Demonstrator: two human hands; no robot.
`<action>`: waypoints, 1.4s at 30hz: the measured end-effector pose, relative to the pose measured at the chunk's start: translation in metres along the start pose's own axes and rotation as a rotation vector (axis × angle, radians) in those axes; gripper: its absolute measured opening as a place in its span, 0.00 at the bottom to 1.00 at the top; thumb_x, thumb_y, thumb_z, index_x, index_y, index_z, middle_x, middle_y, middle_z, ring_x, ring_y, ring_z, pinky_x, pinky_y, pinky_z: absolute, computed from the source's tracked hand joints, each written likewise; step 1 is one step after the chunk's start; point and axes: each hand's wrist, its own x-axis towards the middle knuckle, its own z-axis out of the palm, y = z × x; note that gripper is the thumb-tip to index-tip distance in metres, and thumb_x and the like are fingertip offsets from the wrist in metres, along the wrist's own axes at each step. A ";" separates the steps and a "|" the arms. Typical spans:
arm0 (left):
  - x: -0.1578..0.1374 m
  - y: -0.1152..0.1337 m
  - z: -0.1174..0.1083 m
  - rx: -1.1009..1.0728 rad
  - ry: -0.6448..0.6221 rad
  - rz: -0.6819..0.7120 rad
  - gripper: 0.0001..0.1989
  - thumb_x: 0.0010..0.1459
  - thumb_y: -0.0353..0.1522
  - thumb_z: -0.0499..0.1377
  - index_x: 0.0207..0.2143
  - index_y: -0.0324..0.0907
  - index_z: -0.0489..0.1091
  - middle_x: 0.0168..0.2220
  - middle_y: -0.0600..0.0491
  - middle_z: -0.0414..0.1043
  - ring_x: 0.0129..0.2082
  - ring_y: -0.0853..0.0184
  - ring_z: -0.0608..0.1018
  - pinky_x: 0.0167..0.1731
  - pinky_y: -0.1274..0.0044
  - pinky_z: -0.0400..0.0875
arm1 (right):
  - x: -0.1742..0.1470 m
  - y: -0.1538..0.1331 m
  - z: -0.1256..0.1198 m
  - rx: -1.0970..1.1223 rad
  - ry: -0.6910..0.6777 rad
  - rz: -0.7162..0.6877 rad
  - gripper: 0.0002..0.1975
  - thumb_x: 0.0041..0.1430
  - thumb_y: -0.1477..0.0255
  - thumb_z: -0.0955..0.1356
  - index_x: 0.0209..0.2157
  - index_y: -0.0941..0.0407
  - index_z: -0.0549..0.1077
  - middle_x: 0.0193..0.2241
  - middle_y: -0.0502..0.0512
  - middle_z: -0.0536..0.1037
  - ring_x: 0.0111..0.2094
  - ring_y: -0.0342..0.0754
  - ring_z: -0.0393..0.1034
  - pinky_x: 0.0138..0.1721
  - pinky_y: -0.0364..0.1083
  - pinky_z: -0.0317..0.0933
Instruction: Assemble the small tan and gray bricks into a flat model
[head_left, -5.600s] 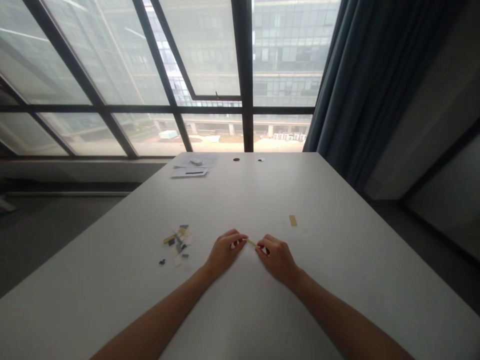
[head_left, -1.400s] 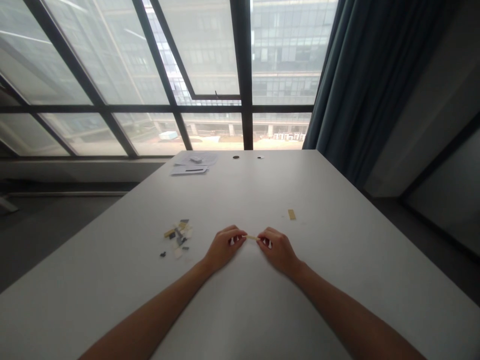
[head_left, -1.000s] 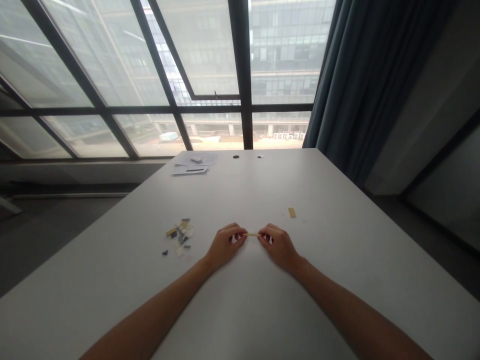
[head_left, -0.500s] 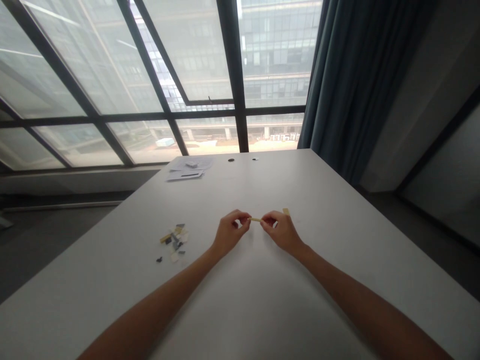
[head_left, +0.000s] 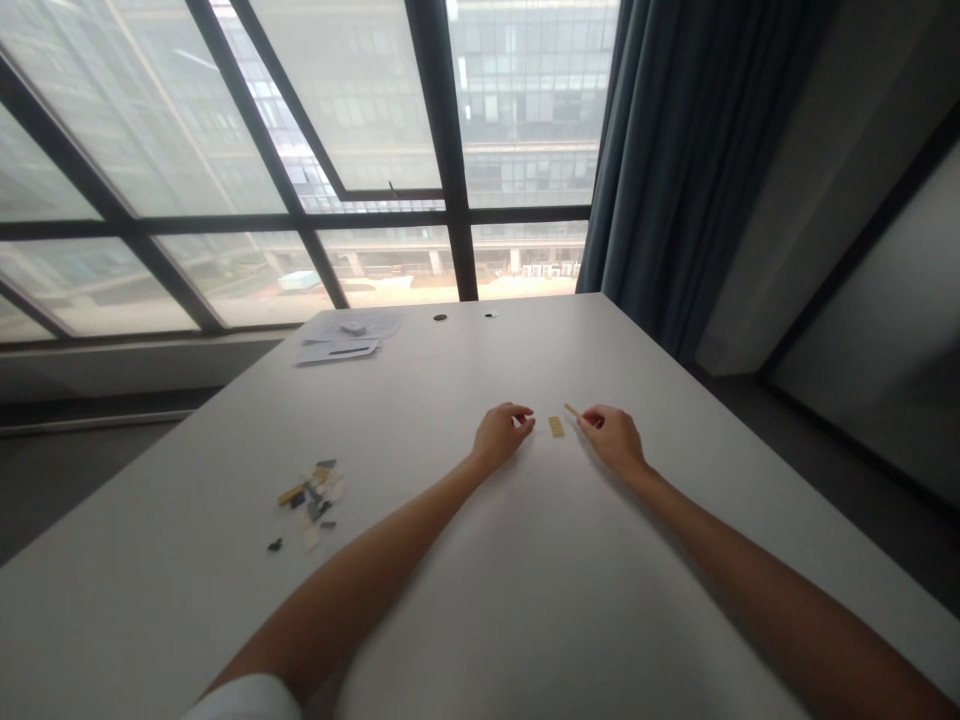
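Observation:
My right hand (head_left: 615,437) pinches one end of a thin yellow building-block strip (head_left: 571,410), whose free end points left and away from me. Just left of it, a small flat yellow building-block plate (head_left: 556,427) lies on the white table (head_left: 465,385). My left hand (head_left: 502,435) is on the other side of that plate, its thumb and fingers curved and apart with nothing visible between them. It does not touch the plate. Fine detail on the strip is too small to make out.
A loose pile of grey, yellow, black and cream building-block pieces (head_left: 315,495) lies left of my left forearm. Papers (head_left: 337,350) rest at the far left of the table. Beyond are a window and a blue curtain (head_left: 652,180).
My left hand has let go of the yellow strip, and the hands have drawn apart. The strip has gone right with my right hand, uncovering the plate between them. The view has shifted right.

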 end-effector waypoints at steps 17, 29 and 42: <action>-0.001 0.006 0.024 0.225 -0.093 -0.006 0.11 0.61 0.35 0.58 0.42 0.47 0.79 0.39 0.53 0.78 0.36 0.66 0.77 0.39 0.77 0.69 | -0.002 0.010 0.019 -0.205 -0.107 0.029 0.10 0.59 0.64 0.69 0.29 0.53 0.79 0.29 0.52 0.80 0.30 0.46 0.71 0.28 0.43 0.51; -0.002 0.010 0.024 0.231 -0.127 0.009 0.12 0.60 0.36 0.57 0.43 0.48 0.79 0.39 0.54 0.78 0.37 0.67 0.77 0.40 0.78 0.70 | -0.001 0.010 0.013 -0.234 -0.159 -0.029 0.10 0.61 0.69 0.66 0.35 0.53 0.81 0.35 0.54 0.82 0.34 0.46 0.72 0.32 0.43 0.55; -0.001 0.013 0.025 0.225 -0.151 0.006 0.13 0.59 0.37 0.58 0.43 0.49 0.79 0.38 0.54 0.77 0.37 0.66 0.77 0.40 0.77 0.70 | 0.003 0.011 0.023 -0.274 -0.159 -0.093 0.10 0.62 0.68 0.67 0.38 0.52 0.81 0.37 0.53 0.81 0.35 0.46 0.72 0.34 0.43 0.57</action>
